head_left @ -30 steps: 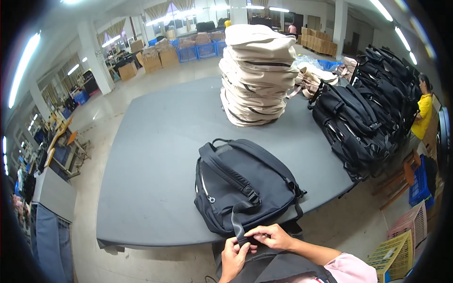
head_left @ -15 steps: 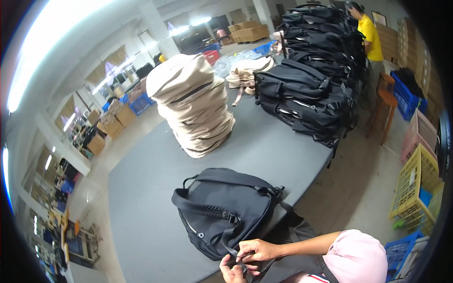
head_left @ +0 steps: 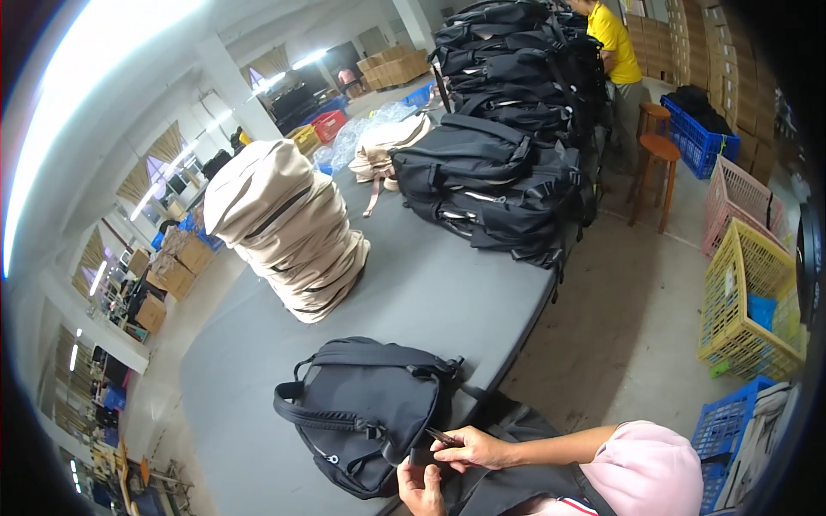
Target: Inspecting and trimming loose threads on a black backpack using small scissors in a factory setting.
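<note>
A black backpack point(head_left: 361, 404) lies on the grey table point(head_left: 249, 370) in front of me, its shoulder straps on top and a light zip pull at its near left corner. At the backpack's near right side, my left hand point(head_left: 420, 488) is closed on a black strap point(head_left: 422, 457), thumb up against it. Right beside it, my right hand point(head_left: 469, 449) grips small dark thread snips point(head_left: 443, 438) whose pointed tips stick out toward the backpack. My right fingers also come close to the strap; whether they touch it I cannot tell.
A tall stack of folded cream bags point(head_left: 288, 232) stands beyond the backpack. Black backpacks point(head_left: 490, 181) are piled high at the far right, near a person in a yellow shirt point(head_left: 613, 43). Stools point(head_left: 660, 150) and plastic crates point(head_left: 744, 301) line the floor on the right.
The view has swung, so the table and stacks appear further left. My right hand has lifted off the strap and the snips' tips now show; my left hand keeps holding the strap.
</note>
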The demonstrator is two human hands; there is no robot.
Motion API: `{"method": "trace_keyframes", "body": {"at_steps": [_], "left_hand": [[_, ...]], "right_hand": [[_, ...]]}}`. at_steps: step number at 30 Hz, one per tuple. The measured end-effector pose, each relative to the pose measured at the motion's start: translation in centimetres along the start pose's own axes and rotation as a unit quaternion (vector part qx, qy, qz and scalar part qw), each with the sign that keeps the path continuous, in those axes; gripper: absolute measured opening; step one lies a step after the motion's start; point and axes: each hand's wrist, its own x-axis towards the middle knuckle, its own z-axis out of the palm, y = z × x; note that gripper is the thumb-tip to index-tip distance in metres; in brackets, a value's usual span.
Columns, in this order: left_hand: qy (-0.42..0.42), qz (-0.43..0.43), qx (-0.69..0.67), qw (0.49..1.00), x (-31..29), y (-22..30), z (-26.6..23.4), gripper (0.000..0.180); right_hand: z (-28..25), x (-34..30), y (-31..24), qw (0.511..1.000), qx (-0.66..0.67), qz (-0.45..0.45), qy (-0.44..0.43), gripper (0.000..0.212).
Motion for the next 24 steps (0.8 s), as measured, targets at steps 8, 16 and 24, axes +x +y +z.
{"method": "trace_keyframes", "body": {"at_steps": [8,16,24], "left_hand": [[-0.049,-0.075,-0.049,0.995,-0.2,-0.1,2.0,0.012],[-0.059,-0.155,-0.127,0.978,-0.8,-2.0,0.7,0.027],[-0.089,-0.160,-0.123,0.975,-1.3,-2.5,-1.0,0.021]], "right_hand": [[-2.3,-1.8,1.5,0.995,-0.073,-0.058,0.023,0.022],[-2.2,-2.6,2.4,0.995,-0.075,-0.051,0.039,0.022],[-0.3,-2.8,2.5,0.984,-0.131,-0.074,0.090,0.016]]}}
